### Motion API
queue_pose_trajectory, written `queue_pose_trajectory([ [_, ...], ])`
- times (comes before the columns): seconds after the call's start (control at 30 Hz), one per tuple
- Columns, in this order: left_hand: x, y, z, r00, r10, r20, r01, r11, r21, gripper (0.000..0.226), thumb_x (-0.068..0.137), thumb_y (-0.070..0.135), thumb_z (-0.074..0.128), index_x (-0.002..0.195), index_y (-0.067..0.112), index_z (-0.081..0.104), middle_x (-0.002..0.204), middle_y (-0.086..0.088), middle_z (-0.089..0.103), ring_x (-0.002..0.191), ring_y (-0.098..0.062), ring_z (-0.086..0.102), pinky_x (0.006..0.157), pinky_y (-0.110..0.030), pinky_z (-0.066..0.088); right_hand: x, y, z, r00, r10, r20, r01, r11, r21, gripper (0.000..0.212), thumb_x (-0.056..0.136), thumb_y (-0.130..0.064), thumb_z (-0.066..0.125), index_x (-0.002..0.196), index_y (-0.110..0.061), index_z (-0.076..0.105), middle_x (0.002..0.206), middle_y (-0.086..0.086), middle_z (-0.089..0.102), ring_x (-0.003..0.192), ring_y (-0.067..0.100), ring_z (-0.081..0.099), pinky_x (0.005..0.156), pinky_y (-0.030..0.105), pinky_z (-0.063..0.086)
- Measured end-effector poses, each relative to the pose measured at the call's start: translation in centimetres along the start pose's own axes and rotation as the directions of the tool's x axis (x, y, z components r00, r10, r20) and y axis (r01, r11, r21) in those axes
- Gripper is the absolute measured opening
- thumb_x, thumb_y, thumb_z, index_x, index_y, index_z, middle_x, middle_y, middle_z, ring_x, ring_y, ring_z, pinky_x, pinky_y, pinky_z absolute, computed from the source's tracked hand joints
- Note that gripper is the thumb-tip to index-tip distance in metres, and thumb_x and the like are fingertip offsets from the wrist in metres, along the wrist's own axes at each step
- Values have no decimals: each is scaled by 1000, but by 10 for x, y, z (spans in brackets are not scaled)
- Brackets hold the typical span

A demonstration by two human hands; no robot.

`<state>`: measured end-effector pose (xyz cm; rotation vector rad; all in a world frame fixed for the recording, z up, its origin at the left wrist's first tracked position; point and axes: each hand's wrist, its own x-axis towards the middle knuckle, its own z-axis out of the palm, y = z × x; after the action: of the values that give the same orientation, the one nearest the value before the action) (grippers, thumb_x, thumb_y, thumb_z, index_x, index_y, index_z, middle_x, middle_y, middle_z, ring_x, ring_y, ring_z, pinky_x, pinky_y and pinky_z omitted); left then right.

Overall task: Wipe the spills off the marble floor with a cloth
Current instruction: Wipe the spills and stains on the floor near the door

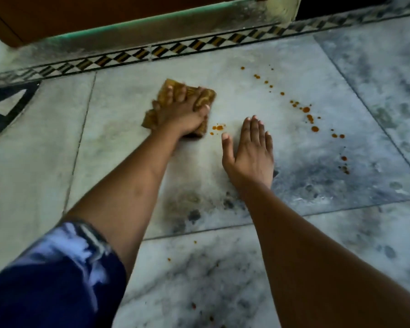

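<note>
Bottom left of the frame we've got a rolled-up blue sleeve (pixel 50 275), and both bare forearms reach up toward the middle over the marble floor (pixel 223 280). A couple of tiny orange specks (pixel 169 259) sit low in the frame between the arms. Our right hand (pixel 249 152) is flat on the floor just right of center, palm down, fingers together, gripping nothing. Our left hand (pixel 182 112) is a bit further up and left, pressed down on the brownish-yellow cloth (pixel 201 98), fingers spread over it and the thumb curled against its right edge, so it's clutching the cloth to the floor. A small orange splatter (pixel 217 128) sits just beside the cloth's lower right corner, between the two hands. The main trail of orange spills (pixel 305 110) runs diagonally through the right half, well apart from the cloth. Along the top there's a patterned border strip (pixel 128 55) and a brown door (pixel 81 13).
</note>
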<state>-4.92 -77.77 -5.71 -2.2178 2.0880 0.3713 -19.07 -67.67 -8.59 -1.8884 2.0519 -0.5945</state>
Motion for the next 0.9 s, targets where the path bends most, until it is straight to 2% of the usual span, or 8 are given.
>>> queue_pose_trajectory([
  [0.1, -48, 9, 23, 980, 197, -4, -196, 977, 87, 59, 90, 67, 21, 143, 53, 0, 158, 10, -10, 145, -21, -11, 112, -57, -4, -5, 4, -9, 993, 36, -113, -15, 983, 185, 74, 89, -51, 12, 149, -8, 14, 158, 8, 11, 145, 16, 4, 117, 29, -3],
  [0.17, -66, -10, 25, 970, 242, -12, -240, 966, 96, 58, 91, 66, 21, 143, 53, 0, 158, 12, -10, 146, -19, -10, 112, -55, -2, -13, 21, -21, 993, -30, -117, 47, 988, 149, 75, 88, -52, 8, 149, -8, 14, 158, 7, 11, 145, 15, 5, 116, 25, -6],
  [0.33, -44, -8, 4, 989, -136, 60, 140, 988, -60, 58, 92, 64, 22, 144, 52, 0, 158, 9, -13, 145, -29, -13, 110, -64, -2, -17, 94, -59, 996, -58, -60, 51, 992, -111, 76, 87, -54, 10, 149, -9, 14, 158, 9, 10, 145, 18, 5, 115, 26, -5],
  [0.4, -51, 36, 9, 993, -92, 71, 98, 992, -81, 60, 91, 64, 23, 145, 51, -1, 158, 6, -14, 144, -34, -13, 108, -67, -5, -16, 115, -67, 1000, 16, -21, -19, 984, -175, 76, 87, -53, 11, 149, -9, 9, 158, 9, 6, 146, 18, 1, 116, 29, -5],
  [0.47, -71, 69, 23, 996, 61, 63, -60, 998, -20, 60, 91, 65, 20, 145, 49, -3, 158, 5, -16, 144, -32, -16, 109, -66, -6, -13, 127, -72, 995, 102, -23, -105, 976, -189, 78, 87, -54, 9, 150, -8, 7, 158, 9, 4, 146, 18, -1, 117, 31, -5],
  [0.57, -75, 57, 34, 989, 137, 49, -140, 988, 71, 58, 91, 65, 17, 144, 51, -5, 157, 10, -17, 145, -23, -15, 112, -60, -1, -2, 137, -75, 983, 179, -40, -183, 964, -194, 81, 85, -56, 7, 150, -7, 6, 158, 9, 4, 146, 18, -1, 116, 30, -7],
  [0.77, -5, 38, 8, 984, -173, 38, 175, 982, -64, 59, 93, 63, 21, 145, 49, 0, 159, 7, -12, 145, -27, -13, 111, -63, -2, 6, 142, -72, 984, 176, -34, -179, 958, -225, 81, 85, -56, 7, 149, -6, 5, 158, 10, 5, 146, 20, 1, 116, 32, -7],
  [0.9, 11, 83, 13, 995, -93, 23, 94, 995, -38, 62, 91, 65, 20, 146, 47, 0, 159, 4, -11, 145, -28, -13, 111, -63, -5, 7, 139, -73, 984, 178, -28, -179, 952, -246, 78, 86, -54, 8, 149, -8, 5, 158, 9, 6, 146, 20, 1, 116, 33, -7],
])
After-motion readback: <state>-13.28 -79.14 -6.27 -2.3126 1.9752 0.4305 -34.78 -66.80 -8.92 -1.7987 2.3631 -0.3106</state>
